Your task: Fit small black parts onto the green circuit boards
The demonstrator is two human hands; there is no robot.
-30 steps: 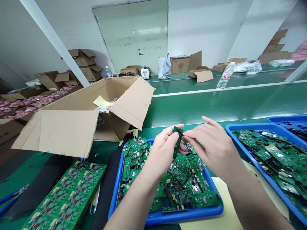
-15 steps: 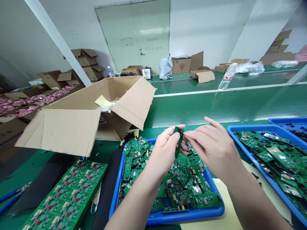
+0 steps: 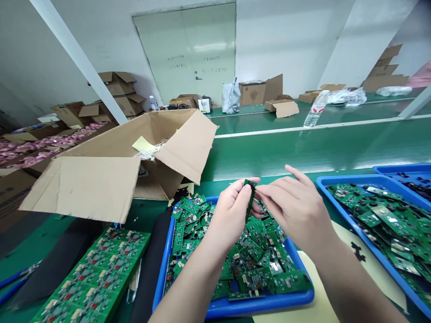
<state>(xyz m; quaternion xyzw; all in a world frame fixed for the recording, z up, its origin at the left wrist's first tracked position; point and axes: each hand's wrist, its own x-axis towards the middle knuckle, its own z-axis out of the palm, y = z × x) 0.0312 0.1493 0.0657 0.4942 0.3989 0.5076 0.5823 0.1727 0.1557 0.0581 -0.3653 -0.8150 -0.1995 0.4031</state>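
Observation:
Held upright in my left hand (image 3: 229, 211) is a narrow green circuit board (image 3: 250, 197), gripped between thumb and fingers, with a dark part near its top end. My right hand (image 3: 298, 206) pinches thumb and forefinger together at the board's right edge; whatever lies between those fingertips is hidden. Its little finger sticks up. Both hands are above a blue tray (image 3: 262, 307) heaped with loose green circuit boards (image 3: 256, 242).
To the right, another blue tray (image 3: 350, 225) holds more boards; behind it a third tray (image 3: 387, 169) has small black parts. On the left are a large open carton (image 3: 81, 184), a stack of uncut board panels (image 3: 97, 273) and blue-handled pliers (image 3: 15, 282). A bottle (image 3: 315, 110) stands beyond.
The camera view has shifted slightly. My left hand keeps hold of the circuit board, now tilted a little differently, and my right fingertips stay at its edge.

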